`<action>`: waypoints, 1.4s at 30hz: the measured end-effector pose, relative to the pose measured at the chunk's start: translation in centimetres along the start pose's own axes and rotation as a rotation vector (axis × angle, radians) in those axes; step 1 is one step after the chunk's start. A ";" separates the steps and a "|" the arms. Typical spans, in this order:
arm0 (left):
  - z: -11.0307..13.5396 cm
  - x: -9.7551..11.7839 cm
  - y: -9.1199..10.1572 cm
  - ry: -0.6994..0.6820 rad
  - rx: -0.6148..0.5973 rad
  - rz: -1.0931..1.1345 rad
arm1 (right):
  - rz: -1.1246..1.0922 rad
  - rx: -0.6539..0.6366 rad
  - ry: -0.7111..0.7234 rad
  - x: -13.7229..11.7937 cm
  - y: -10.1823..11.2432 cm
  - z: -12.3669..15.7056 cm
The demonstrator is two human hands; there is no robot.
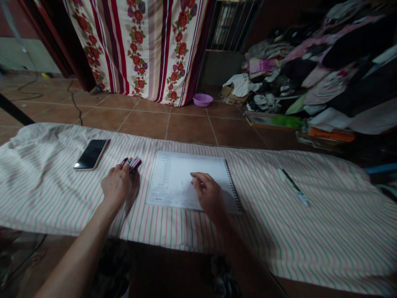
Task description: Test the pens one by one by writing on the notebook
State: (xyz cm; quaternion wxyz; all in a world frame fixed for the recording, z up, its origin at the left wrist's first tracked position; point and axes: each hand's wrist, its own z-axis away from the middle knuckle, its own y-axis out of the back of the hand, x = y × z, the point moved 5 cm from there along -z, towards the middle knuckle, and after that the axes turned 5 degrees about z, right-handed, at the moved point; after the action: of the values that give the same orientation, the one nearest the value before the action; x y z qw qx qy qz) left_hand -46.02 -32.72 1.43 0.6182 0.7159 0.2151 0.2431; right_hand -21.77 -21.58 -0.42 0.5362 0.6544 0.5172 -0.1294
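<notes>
My left hand [116, 184] is closed around a small bunch of markers [135, 164], low over the striped cloth left of the notebook. Dark and pinkish ends of the markers stick out past my fingers. Over the spiral notebook [182, 167], my right hand [209, 192] has its thumb and forefinger pinched together. Whatever lies between those fingertips is too small and blurred to name. Faint grey marks show on the white page near the fingertips, and a column of print runs down its left side. The wire binding is on the right.
A striped cloth [273, 231] covers the surface. A phone [92, 154] lies at its left, a pen [294, 187] at its right. Beyond are a tiled floor [186, 126], a purple basin [202, 99], a floral curtain [149, 49] and a heap of clothes [325, 62].
</notes>
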 end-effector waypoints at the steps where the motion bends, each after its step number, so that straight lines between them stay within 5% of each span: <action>1: 0.0 0.1 0.0 -0.004 0.008 0.003 | -0.002 -0.004 -0.004 0.0 0.0 0.0; 7: -0.2 0.7 0.4 -0.009 0.131 0.033 | -0.005 -0.009 -0.018 0.3 0.2 -0.1; 11: 0.4 3.7 0.3 -0.057 0.140 0.230 | -0.008 -0.021 -0.026 0.7 0.1 -0.1; 18: 2.2 10.5 -1.6 -0.131 -0.056 0.677 | -0.183 -0.057 -0.182 2.0 -0.6 0.0; 26: 3.8 15.0 -3.9 -0.191 -0.118 1.072 | -0.224 -0.074 -0.306 2.5 0.2 -0.4; 30: 4.1 16.2 -4.7 -0.128 -0.186 1.274 | -0.203 -0.050 -0.317 2.4 1.1 -0.6; 36: 4.2 17.0 -6.3 0.110 -0.508 1.835 | -0.217 -0.045 -0.356 3.1 1.3 -0.7; 42: 3.2 15.7 -5.2 0.294 -0.575 2.120 | -0.231 -0.050 -0.331 3.0 1.4 -0.5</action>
State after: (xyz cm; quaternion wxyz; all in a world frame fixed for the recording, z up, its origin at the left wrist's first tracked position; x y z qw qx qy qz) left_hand -31.71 -24.89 -2.83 0.2086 0.3313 -0.4999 0.7725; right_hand -19.55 -19.40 -1.64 0.6115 0.5472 0.4965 -0.2829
